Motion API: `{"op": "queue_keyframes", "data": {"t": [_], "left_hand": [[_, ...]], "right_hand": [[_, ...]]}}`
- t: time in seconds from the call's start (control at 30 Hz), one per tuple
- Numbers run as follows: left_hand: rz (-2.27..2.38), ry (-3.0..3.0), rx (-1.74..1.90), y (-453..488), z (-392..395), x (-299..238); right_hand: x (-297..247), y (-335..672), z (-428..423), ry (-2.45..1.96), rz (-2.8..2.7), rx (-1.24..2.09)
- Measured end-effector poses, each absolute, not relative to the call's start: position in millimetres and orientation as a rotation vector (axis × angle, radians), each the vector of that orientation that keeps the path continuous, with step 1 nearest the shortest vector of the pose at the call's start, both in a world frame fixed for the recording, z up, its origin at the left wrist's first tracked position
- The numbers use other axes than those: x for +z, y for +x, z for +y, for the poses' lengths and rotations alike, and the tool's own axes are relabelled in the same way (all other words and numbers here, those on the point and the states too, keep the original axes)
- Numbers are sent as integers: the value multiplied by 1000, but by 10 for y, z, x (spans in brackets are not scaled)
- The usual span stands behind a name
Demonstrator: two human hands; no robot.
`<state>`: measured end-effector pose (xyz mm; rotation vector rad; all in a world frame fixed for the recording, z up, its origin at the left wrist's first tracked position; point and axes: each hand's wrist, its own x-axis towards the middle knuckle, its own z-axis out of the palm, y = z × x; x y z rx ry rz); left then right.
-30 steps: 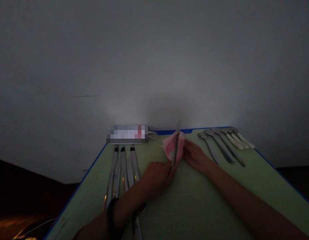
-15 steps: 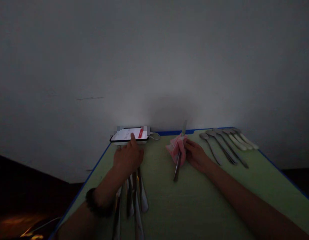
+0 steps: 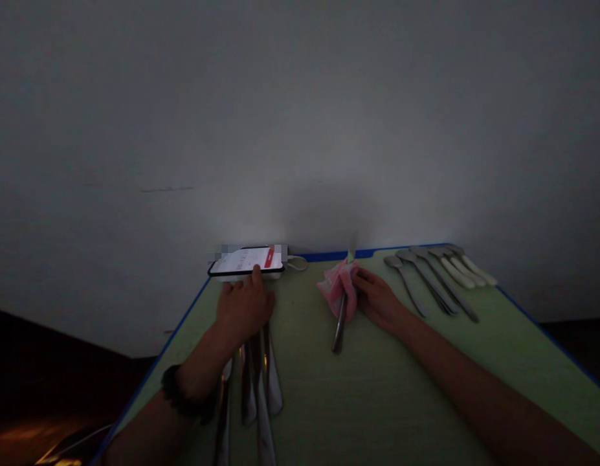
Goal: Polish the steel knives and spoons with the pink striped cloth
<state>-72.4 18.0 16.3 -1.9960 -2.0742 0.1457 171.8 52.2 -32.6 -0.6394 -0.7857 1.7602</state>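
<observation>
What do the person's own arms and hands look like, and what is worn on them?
The left hand is ungloved, with a thick dark bracelet around the wrist. The right hand is ungloved too, its wrist bare. No sleeves show.

The grey wall [image 3: 300, 123] is dimly lit; the green table [image 3: 319, 401] is edged in blue; the dark floor [image 3: 28, 424] is tinged orange at lower left.

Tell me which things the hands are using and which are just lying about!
Seemingly in use:
pink cloth around a knife, in the right hand
phone, right at the left hand

Just lying about:
spoons
white-handled cutlery
shiny cutlery by the left arm
</observation>
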Motion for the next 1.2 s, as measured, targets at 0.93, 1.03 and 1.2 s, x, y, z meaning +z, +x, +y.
{"op": "queue_keyframes", "data": {"t": [0.93, 1.03, 1.2], "left_hand": [[-2051, -2852, -453, 6, -134, -48], [-1987, -2881, -425, 11, -139, -40], [-1964, -2970, -489, 17, -160, -10]], "right_hand": [[-327, 1677, 474, -608, -996, 1724], [-284, 1684, 512, -628, -773, 1703], [-286, 1704, 596, -583, -556, 1679]]}}
